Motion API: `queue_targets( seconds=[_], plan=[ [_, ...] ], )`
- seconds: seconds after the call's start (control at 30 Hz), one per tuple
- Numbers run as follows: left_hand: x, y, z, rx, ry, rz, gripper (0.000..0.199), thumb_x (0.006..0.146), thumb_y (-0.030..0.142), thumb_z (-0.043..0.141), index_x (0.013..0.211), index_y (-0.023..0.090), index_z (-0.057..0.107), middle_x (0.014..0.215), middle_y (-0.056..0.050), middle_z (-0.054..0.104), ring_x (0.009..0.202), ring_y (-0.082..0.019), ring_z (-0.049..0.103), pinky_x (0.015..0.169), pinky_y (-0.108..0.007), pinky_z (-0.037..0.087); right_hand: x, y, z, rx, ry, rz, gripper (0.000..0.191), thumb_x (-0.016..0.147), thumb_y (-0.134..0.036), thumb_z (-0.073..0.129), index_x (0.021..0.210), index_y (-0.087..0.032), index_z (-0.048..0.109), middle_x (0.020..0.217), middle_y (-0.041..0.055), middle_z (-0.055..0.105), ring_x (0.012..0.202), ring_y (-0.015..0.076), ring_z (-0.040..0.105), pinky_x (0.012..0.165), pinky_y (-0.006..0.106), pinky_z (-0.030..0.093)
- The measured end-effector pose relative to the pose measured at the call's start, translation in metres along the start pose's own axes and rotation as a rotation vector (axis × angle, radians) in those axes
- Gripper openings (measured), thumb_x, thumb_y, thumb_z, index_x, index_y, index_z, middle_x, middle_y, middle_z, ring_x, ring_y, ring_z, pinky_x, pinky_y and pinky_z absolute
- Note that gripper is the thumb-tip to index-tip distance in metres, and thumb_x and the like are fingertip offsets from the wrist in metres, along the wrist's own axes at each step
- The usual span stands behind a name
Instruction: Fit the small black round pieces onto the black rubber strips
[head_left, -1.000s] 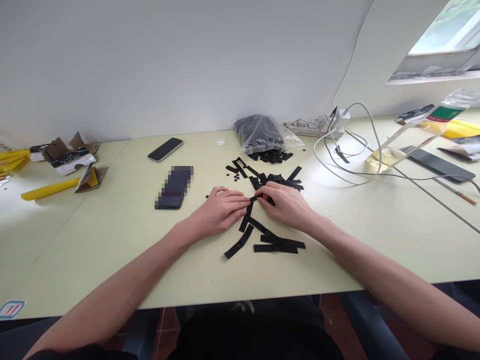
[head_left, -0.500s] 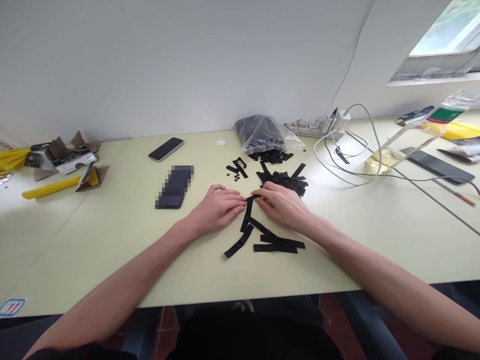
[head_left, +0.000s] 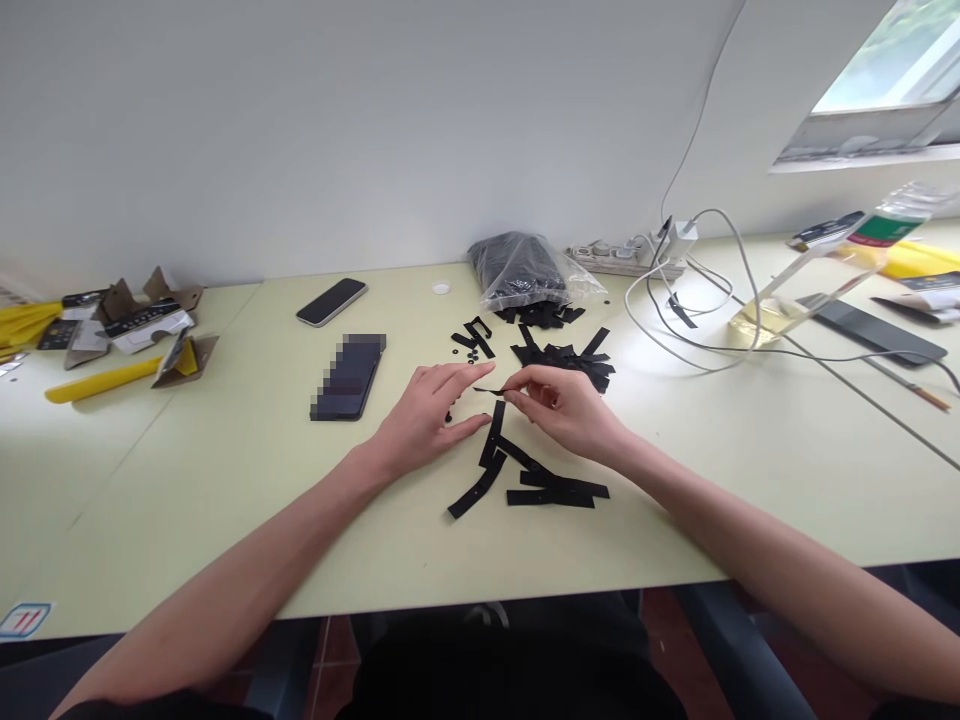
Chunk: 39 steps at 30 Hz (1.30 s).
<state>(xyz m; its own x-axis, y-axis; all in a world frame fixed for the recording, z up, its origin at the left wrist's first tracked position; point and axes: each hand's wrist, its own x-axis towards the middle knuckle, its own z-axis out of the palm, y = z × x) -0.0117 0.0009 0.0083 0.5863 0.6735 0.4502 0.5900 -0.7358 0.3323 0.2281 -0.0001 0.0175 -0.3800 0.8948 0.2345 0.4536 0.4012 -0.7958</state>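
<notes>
Between the thumb and fingers of my right hand (head_left: 564,405) a short black strip (head_left: 489,391) is pinched, its free end pointing left. My left hand (head_left: 429,412) is open around that end, thumb and forefinger apart. Small black rings lie partly hidden by the left fingers. Below the hands, several black strips (head_left: 559,490) with small holes lie loosely across one another. Just behind the right hand is a pile of black strips (head_left: 570,360). A few more strips and small black rings (head_left: 472,355) lie behind the left fingertips.
A clear plastic bag (head_left: 517,270) full of black pieces rests by the wall. Two phones lie left, one a black phone (head_left: 334,300). White cables (head_left: 742,260) and a tilted plastic bottle (head_left: 832,265) are at right. Yellow-handled tools (head_left: 105,380) and torn packaging lie far left.
My left thumb and fingers have spread apart, off the strip. My right hand has lifted the strip slightly and now pinches it alone.
</notes>
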Motion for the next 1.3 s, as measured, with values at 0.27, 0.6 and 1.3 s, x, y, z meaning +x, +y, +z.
queue_targets(
  seconds=[0.27,0.6,1.3],
  plan=[
    [0.001,0.001,0.001,0.052,0.073,0.182,0.019,0.102,0.023,0.057,0.12,0.023,0.065,0.111,-0.005,0.074,0.101,-0.018,0.067,0.091,-0.035,0.044,0.0,0.001,0.004,0.695,-0.262,0.283,0.029,0.09,-0.043,0.072,0.101,-0.017,0.064,0.082,0.0028,0.069,0.063,0.0097,0.055,0.062,0.027,0.045],
    [0.003,0.008,-0.001,0.053,0.031,0.13,0.017,0.102,0.028,0.058,0.114,0.02,0.067,0.109,-0.004,0.076,0.102,-0.019,0.068,0.091,-0.036,0.04,0.0,0.003,0.006,0.863,-0.288,0.403,0.028,0.089,-0.041,0.075,0.094,-0.017,0.06,0.08,0.0019,0.067,0.065,0.0087,0.058,0.062,0.024,0.047],
    [0.001,0.002,0.006,-0.061,-0.028,-0.059,0.015,0.1,0.03,0.061,0.105,0.022,0.072,0.098,-0.002,0.076,0.089,-0.018,0.066,0.085,-0.036,0.042,-0.003,0.007,0.012,0.144,-0.032,0.087,0.025,0.095,-0.044,0.063,0.095,-0.021,0.072,0.093,0.0065,0.074,0.08,0.0203,0.068,0.069,0.035,0.055]
  ],
)
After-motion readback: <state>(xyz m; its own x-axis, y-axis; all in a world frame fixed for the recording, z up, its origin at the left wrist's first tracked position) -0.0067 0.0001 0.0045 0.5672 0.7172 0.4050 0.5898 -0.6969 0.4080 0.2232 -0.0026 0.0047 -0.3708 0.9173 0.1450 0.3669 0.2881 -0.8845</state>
